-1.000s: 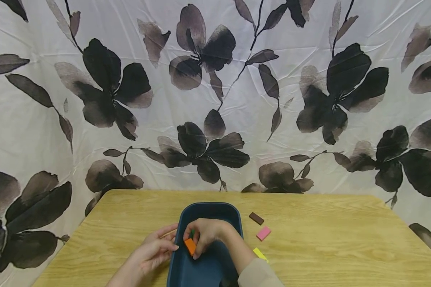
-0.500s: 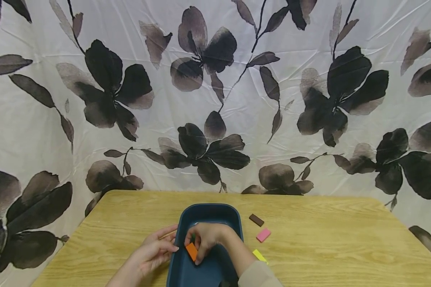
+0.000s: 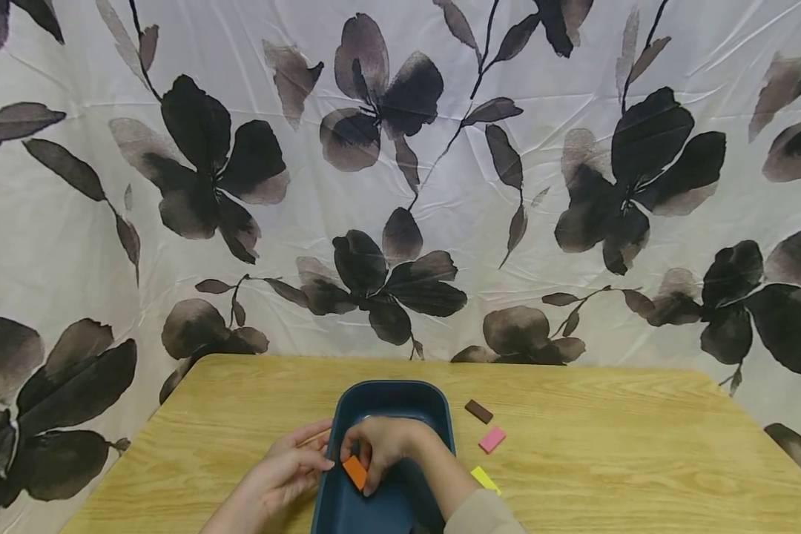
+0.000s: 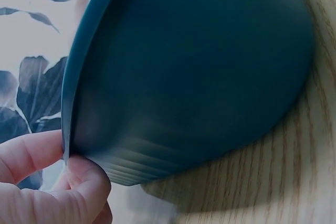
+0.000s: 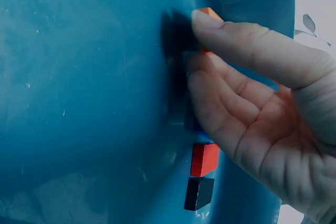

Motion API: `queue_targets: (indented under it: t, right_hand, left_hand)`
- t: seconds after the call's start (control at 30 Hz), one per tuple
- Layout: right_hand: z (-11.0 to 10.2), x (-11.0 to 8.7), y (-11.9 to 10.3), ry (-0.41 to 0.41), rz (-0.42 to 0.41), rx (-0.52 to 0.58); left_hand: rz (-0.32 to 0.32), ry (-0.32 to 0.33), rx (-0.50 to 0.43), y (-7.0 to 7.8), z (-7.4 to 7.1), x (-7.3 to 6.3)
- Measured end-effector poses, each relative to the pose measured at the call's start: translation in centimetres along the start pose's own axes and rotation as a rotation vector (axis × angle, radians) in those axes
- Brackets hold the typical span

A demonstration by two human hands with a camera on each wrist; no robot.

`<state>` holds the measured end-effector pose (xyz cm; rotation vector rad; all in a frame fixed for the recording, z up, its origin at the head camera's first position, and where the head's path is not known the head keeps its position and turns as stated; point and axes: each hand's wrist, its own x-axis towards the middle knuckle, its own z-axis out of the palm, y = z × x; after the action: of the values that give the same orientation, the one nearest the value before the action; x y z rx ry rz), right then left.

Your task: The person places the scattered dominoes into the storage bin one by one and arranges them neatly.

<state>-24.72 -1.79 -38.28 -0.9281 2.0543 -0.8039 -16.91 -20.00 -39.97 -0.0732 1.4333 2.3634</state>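
Observation:
My right hand [image 3: 387, 443] reaches into a dark blue plastic tub [image 3: 395, 383] and pinches an orange rectangular block [image 3: 355, 472] by the tub's left wall. In the right wrist view, the thumb covers most of that block. Below it, a red block [image 5: 205, 159] and a black block [image 5: 198, 194] stand in a row along the wall, and a sliver of a blue block [image 5: 201, 131] shows behind the fingers. My left hand [image 3: 283, 469] holds the tub's left rim, thumb and fingers pinching its edge in the left wrist view.
On the wooden table [image 3: 607, 445], right of the tub, lie a brown block [image 3: 478, 411], a pink block [image 3: 492, 440] and a yellow block [image 3: 485, 479] partly behind the right forearm. A floral cloth [image 3: 400, 185] hangs behind the table.
My right hand has shifted slightly nearer within the tub, bringing the orange block along. A bit of green seen earlier behind the fingers is now hidden. The left hand keeps its place.

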Motion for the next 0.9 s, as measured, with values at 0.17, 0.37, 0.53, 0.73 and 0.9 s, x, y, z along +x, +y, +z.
queue_targets:
  t: [0.17,0.37,0.53,0.73,0.9]
  right_hand:
    - [0.07,-0.02,-0.11,0.016,0.012,-0.038]
    - [0.23,0.02,-0.2,0.023,0.013,-0.006]
    - [0.18,0.04,-0.06,0.017,0.033,0.003]
    - [0.23,-0.01,-0.22,0.005,0.045,0.039]
    - [0.07,-0.3,-0.73,0.019,0.032,0.029]
  left_hand:
    - [0.008,-0.011,-0.006,-0.13,-0.08,0.01]
    - [0.0,-0.021,-0.019,-0.05,-0.18,0.05]
    - [-0.009,-0.018,-0.018,-0.07,-0.09,0.22]
    - [0.004,-0.037,-0.015,-0.29,-0.25,0.23]
    - [0.01,-0.043,-0.012,-0.33,-0.52,0.26]
